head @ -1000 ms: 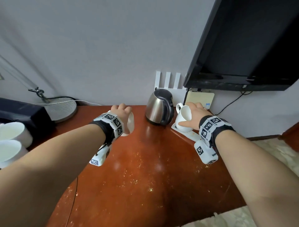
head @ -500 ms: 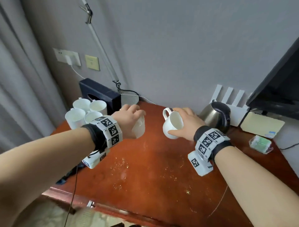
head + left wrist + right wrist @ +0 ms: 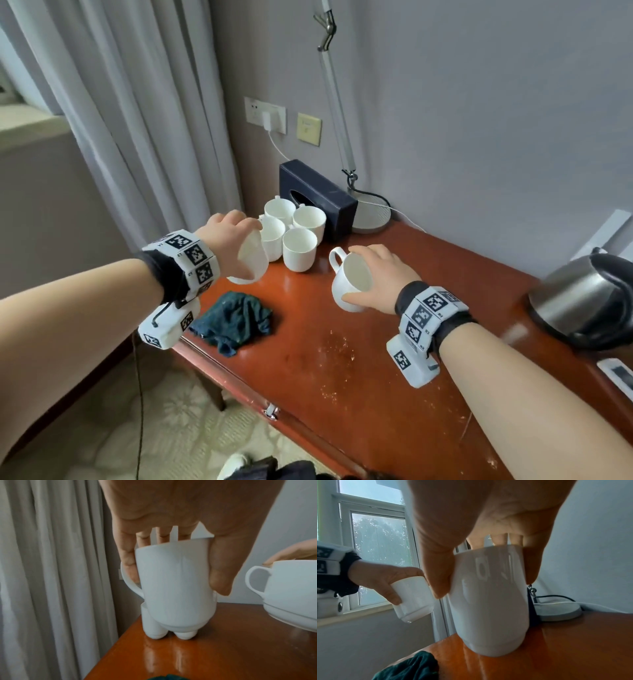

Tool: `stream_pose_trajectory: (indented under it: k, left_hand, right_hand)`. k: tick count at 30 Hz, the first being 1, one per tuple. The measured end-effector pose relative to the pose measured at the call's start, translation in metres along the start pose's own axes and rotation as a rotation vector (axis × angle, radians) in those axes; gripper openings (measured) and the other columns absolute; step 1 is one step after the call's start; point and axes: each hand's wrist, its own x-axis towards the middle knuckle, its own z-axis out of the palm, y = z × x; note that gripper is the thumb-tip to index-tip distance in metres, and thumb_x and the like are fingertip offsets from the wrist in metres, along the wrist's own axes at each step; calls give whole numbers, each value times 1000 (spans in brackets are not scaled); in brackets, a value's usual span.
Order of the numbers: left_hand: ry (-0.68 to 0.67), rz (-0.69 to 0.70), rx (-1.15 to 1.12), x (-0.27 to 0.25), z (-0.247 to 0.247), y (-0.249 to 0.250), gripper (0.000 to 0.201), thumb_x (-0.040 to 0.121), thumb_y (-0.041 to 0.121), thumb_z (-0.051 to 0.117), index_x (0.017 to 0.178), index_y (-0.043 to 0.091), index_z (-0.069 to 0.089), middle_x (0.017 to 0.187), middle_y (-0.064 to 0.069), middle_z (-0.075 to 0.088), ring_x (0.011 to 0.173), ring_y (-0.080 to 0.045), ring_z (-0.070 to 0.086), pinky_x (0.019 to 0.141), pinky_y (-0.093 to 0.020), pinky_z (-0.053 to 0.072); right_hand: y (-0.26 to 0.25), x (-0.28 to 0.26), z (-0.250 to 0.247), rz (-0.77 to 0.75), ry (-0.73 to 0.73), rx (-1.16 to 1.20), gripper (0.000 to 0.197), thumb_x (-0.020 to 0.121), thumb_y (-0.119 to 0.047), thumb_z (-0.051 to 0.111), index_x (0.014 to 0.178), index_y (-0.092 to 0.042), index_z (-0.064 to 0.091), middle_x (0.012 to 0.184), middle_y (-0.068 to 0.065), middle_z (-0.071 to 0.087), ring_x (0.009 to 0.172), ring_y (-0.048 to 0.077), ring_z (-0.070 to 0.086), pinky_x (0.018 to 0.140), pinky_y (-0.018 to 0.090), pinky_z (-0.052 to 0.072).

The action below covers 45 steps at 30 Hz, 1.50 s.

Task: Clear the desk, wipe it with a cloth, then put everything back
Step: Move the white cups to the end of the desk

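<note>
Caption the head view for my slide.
Both hands carry white cups toward four grouped cups.

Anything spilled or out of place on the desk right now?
Yes. Pale crumbs or specks are scattered across the desk in front of the right hand. A dark green cloth lies crumpled near the front left edge. No liquid spill or damage is visible.

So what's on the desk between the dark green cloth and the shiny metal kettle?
In the head view, only bare red-brown wooden desk with pale crumbs lies between the crumpled dark green cloth and the steel kettle.
</note>
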Motion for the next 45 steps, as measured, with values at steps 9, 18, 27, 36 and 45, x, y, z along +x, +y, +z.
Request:
stream_pose_trajectory:
  k: [9, 18, 27, 36, 45]
  left_hand:
    - [-136, 223, 37, 67, 46, -57, 88, 73, 39, 72, 144, 31, 21, 142, 2, 25, 129, -24, 27, 99, -40, 44]
    - [-216, 375, 71, 108, 74, -83, 82, 77, 35, 68, 143, 29, 21, 143, 2, 22, 129, -23, 26, 97, -38, 47]
    - [-254, 398, 49, 119, 81, -91, 81, 79, 34, 67, 144, 27, 20, 145, 2, 20, 131, -23, 24, 99, -37, 45]
    - [-227, 429, -36, 120, 86, -99, 77, 82, 29, 63, 146, 31, 19, 147, 0, 15, 136, -24, 20, 104, -37, 40]
    - [-219, 315, -264, 113, 92, -109, 78, 85, 31, 65, 148, 30, 21, 154, 4, 15, 143, -23, 10, 116, -38, 23]
  right_hand:
    - [-68, 61, 60, 63, -99, 23, 84, 73, -46, 69, 142, -36, 21, 142, -5, 26, 128, 21, 33, 97, 37, 41]
    - [-102, 97, 91, 167, -123, 60, 81, 74, -44, 69, 141, -32, 25, 144, -3, 25, 129, 24, 31, 98, 37, 41]
    - [-119, 114, 103, 196, -103, 81, 80, 76, -44, 66, 142, -33, 23, 144, -2, 24, 129, 26, 30, 96, 37, 42]
    - [-128, 124, 107, 172, -88, 67, 81, 79, -44, 66, 145, -35, 19, 148, -2, 17, 134, 24, 23, 99, 35, 40]
    - [-127, 110, 105, 311, -41, 216, 83, 80, -29, 68, 146, -31, 18, 149, 0, 19, 132, 27, 29, 103, 35, 35]
